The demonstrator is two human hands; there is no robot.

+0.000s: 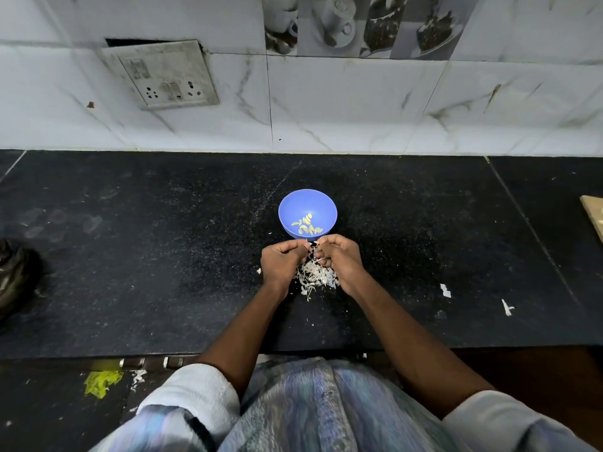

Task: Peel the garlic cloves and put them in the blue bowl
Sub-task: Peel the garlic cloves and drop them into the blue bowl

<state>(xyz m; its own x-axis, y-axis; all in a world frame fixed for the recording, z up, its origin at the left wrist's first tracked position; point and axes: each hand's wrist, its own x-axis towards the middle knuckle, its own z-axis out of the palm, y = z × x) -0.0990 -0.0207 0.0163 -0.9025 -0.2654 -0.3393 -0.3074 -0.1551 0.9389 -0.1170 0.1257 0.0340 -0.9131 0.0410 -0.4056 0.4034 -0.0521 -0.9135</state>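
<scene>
I pinch a garlic clove between both fists, my left hand and right hand curled knuckles-up over the pile of skins near the counter centre. I should nick the skin and strip it slowly, dropping only clean cloves into the blue bowl just beyond, toward the back edge.

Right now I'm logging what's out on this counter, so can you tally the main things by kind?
Blue bowl, with peeled cloves inside, too small to count singly: 1
Pile of garlic skins: 1
Hands, left hand and right hand, fingertips meeting over the pile: 2
Wall socket plate: 1
Total: 5
</scene>
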